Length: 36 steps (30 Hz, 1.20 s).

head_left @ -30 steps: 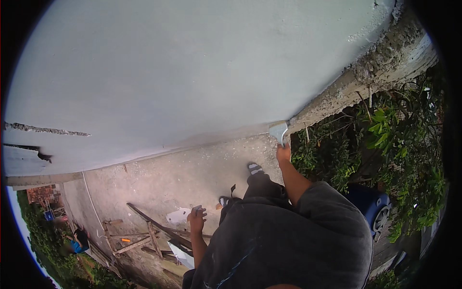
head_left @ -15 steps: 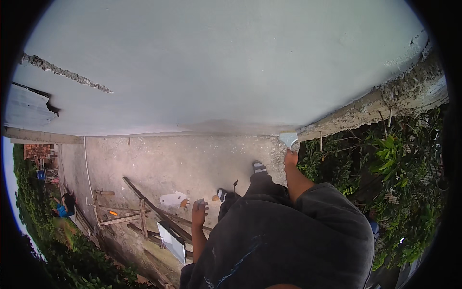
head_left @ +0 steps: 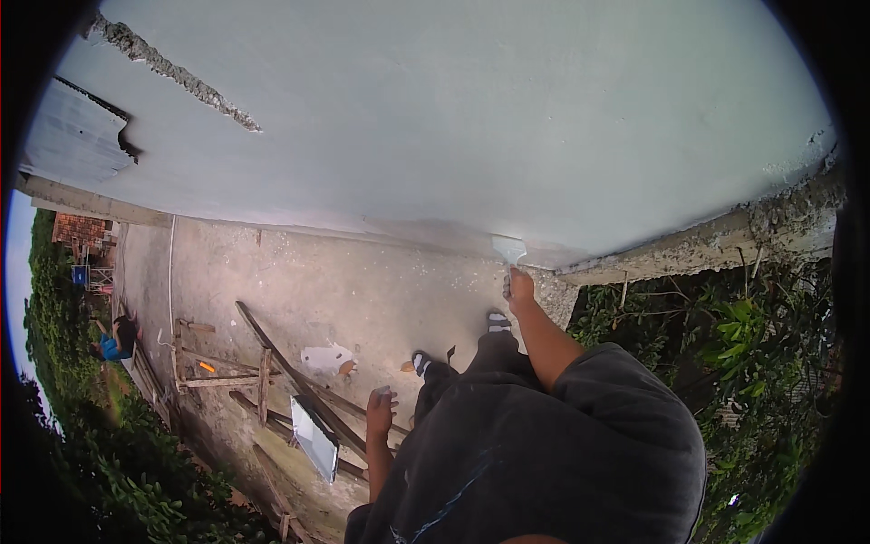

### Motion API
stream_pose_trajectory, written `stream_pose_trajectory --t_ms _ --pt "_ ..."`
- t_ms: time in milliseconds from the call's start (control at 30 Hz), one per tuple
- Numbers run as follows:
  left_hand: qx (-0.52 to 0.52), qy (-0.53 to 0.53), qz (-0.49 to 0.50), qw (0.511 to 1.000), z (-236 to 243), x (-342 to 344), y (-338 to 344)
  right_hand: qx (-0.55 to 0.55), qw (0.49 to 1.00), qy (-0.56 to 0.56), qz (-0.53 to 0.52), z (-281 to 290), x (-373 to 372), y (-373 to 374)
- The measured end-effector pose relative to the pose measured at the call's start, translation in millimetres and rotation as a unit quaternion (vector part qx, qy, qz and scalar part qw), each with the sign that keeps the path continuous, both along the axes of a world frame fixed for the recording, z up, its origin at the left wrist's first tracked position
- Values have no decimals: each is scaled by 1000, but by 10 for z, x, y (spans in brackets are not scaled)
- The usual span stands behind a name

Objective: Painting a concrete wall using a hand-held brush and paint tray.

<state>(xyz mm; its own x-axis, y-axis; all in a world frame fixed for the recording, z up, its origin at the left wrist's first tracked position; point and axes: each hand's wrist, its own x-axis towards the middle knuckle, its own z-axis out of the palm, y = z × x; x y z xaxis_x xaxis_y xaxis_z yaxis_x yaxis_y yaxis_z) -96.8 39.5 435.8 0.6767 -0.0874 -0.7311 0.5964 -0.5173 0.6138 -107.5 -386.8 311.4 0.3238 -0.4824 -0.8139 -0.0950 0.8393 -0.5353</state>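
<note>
My right hand [head_left: 519, 288] is closed round the handle of a wide putty knife [head_left: 510, 248]. The knife's pale, flared blade lies against the lower part of a smooth grey-white wall [head_left: 435, 118], just above its bottom edge. A darker, damp-looking smear runs along the wall to the left of the blade. Low beside my body, my left hand [head_left: 379, 410] hangs with curled fingers, away from the wall. Something small and grey shows at its fingertips; whether it is an object or filler on the skin is unclear.
A rough concrete ledge [head_left: 707, 238] meets dense foliage [head_left: 725, 363] at right. On the ground at left are a wooden frame [head_left: 222, 381], long planks [head_left: 299, 376] and a pale, tilted panel [head_left: 314, 440]. Far left, a person in blue [head_left: 116, 340] is bent over.
My right hand has drawn the putty knife leftward along the wall's lower edge, leaving a darker streak to its right. The view has turned slightly; my left hand stays low at my side.
</note>
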Motion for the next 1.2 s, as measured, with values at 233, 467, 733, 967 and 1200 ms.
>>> stream_pose_trajectory --t_ms 233,467,733,967,1200 --pt "-18 -4 -12 1000 -83 62 -23 17 991 100 84 37 1 -52" --pt "-32 -23 -10 999 -27 192 -95 -6 999 -15 50 250 139 6" --pt "-37 -16 -14 999 -65 212 -105 46 996 44 65 228 138 -104" --pt "-37 -17 4 999 -117 205 -114 -22 998 -21 56 274 -40 106" --pt "-11 -12 -12 1000 -117 89 -66 13 996 87 -29 -82 -150 -484"
